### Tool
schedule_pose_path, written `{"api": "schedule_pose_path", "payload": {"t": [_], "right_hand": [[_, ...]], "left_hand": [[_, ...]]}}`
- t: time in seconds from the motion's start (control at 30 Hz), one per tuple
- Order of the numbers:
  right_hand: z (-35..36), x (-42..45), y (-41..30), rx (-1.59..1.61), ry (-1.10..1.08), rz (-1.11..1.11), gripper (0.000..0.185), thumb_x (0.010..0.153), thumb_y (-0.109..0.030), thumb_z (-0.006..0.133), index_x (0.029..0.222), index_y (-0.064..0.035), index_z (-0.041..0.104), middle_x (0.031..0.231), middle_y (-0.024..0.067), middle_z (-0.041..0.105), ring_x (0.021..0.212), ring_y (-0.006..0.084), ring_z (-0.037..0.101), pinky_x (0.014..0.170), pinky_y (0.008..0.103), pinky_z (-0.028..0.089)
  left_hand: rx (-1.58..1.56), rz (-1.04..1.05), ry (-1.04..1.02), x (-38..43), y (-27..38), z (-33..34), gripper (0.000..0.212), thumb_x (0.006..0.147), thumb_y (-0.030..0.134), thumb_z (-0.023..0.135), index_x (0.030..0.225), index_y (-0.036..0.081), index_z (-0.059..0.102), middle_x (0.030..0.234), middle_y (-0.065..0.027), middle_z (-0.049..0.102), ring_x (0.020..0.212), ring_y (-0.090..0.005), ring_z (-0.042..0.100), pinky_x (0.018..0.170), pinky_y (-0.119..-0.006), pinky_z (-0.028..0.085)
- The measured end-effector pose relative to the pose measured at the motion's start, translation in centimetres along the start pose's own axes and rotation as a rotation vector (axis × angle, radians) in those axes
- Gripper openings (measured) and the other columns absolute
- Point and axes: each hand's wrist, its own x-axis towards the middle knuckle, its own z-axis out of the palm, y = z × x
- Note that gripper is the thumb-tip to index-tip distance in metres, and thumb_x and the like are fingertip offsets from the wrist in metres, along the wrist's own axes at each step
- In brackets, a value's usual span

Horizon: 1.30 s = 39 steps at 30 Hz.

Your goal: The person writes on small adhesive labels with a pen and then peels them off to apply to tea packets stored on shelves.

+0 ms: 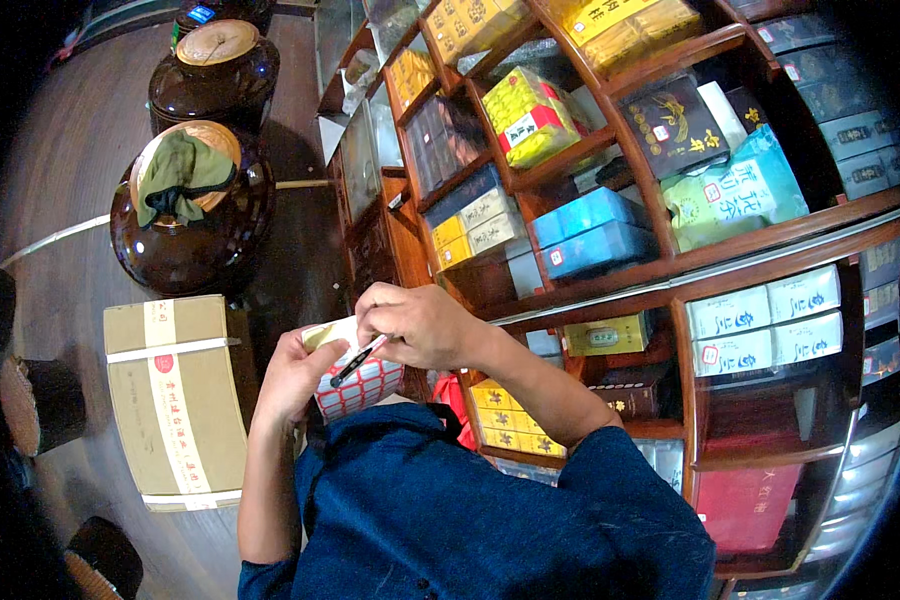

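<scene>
My left hand (296,367) grips the left edge of a sheet of red-bordered white stickers (361,384), its thumb lying over the paper. The sheet is bent, and a plain pale part shows at its top. My right hand (412,326) is at the sheet's upper right, with its fingers bent in close to the paper. It holds a black pen (354,366), which slants down to the left across the sheet. The exact hold of the right fingertips on the paper is partly hidden. Both hands are close together in front of my dark blue shirt.
Wooden shelving (637,274) with many packaged boxes rises close on the right. A taped cardboard carton (131,405) stands at the left. Beyond it are large brown glazed jars (187,259), one with a green cloth (187,176) on its lid. Dark stools stand at the lower left.
</scene>
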Motion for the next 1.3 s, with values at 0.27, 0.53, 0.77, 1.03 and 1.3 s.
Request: {"api": "schedule_pose_path", "payload": {"t": [0.27,0.53,0.77,1.03,1.3], "right_hand": [[-1.0,1.8,0.0,-0.050,-0.032,-0.035,0.016,0.074,-0.013,0.073,0.086,-0.0084,0.063,0.109,0.0078,0.059,0.091,0.0255,0.063,0.074,0.0356,0.052],[-12.8,6.1,10.8,-0.065,0.368,0.502,0.012,0.082,-0.018,0.068,0.085,-0.0096,0.075,0.086,0.0106,0.071,0.078,0.0199,0.066,0.071,0.0327,0.050],[-23.8,4.7,25.8,-0.782,0.314,0.945,0.027,0.076,-0.033,0.071,0.085,-0.0080,0.075,0.080,0.0176,0.070,0.076,0.0340,0.068,0.071,0.0440,0.053],[-23.7,6.0,30.5,-1.011,0.193,1.010,0.024,0.076,-0.032,0.069,0.082,-0.0089,0.075,0.083,0.0200,0.070,0.082,0.0346,0.069,0.074,0.0450,0.055],[-22.5,7.9,30.9,-1.042,0.087,1.165,0.023,0.080,-0.024,0.068,0.093,-0.0062,0.074,0.098,0.0217,0.070,0.090,0.0380,0.069,0.077,0.0482,0.055]], "left_hand": [[0.080,0.011,0.079,2.2,-0.7,-2.0,0.015,0.090,0.009,0.061,0.095,-0.004,0.066,0.080,-0.0040,0.068,0.067,-0.0064,0.057,0.059,-0.023,0.046],[0.448,0.281,0.530,2.6,-2.8,-8.4,0.018,0.092,0.013,0.059,0.093,-0.005,0.063,0.078,-0.0116,0.067,0.072,-0.0115,0.061,0.064,-0.028,0.048],[0.554,0.219,0.674,1.0,-6.5,-12.5,0.022,0.095,0.010,0.056,0.107,-0.007,0.062,0.087,-0.0133,0.069,0.081,-0.0128,0.063,0.071,-0.027,0.051],[0.409,0.177,0.745,1.0,-6.4,-13.4,0.023,0.096,0.011,0.056,0.106,-0.009,0.062,0.090,-0.0108,0.068,0.083,-0.0111,0.060,0.072,-0.026,0.049],[0.555,0.189,0.771,1.0,-6.2,-13.6,0.022,0.096,0.013,0.058,0.101,-0.008,0.062,0.087,-0.0090,0.067,0.081,-0.0098,0.058,0.070,-0.025,0.049]]}}
